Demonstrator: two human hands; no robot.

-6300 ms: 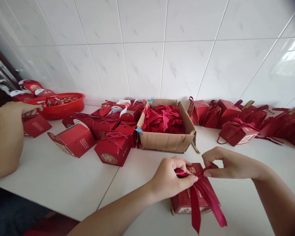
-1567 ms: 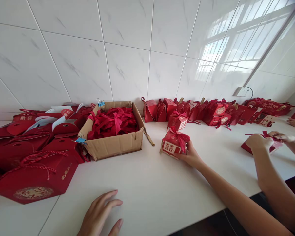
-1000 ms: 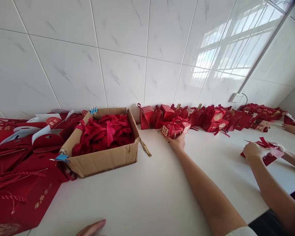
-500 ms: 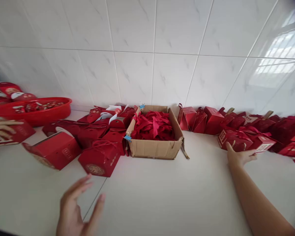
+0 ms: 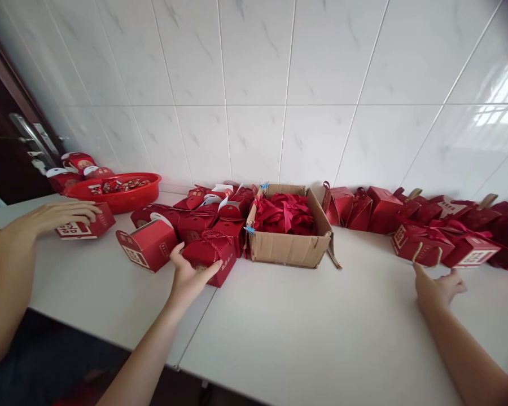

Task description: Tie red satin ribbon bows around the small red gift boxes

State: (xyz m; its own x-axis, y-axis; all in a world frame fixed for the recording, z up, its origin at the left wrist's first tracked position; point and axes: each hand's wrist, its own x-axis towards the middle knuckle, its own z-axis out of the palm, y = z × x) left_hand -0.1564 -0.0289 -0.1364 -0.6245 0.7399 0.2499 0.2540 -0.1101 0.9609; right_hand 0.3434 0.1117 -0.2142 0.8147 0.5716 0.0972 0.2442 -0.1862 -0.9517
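My left hand [image 5: 189, 277] is at the near side of a red gift box [image 5: 214, 251] with a twisted red cord on top. Its thumb and fingers are spread across the box front, and the thumb overlaps the front face. Over on the right, my right hand [image 5: 438, 288] has its fingers apart and empty, just in front of a red gift box [image 5: 427, 248] with gold cord loops and a ribbon bow. Beside that box sits another bowed red box [image 5: 472, 252] with a white-patterned end.
A cardboard box [image 5: 288, 248] of red ribbons stands mid-table by the tiled wall. Several red boxes flank it. On the left, another person's hand [image 5: 63, 216] rests on a red box [image 5: 104, 220], near a red basin [image 5: 131, 202] of small wrapped items. A table seam [image 5: 198, 324] runs forward.
My view has swung left, bringing in a door and the other person's arm. My left hand has reached forward to the corded box. My right hand has drawn slightly back from the bowed box.
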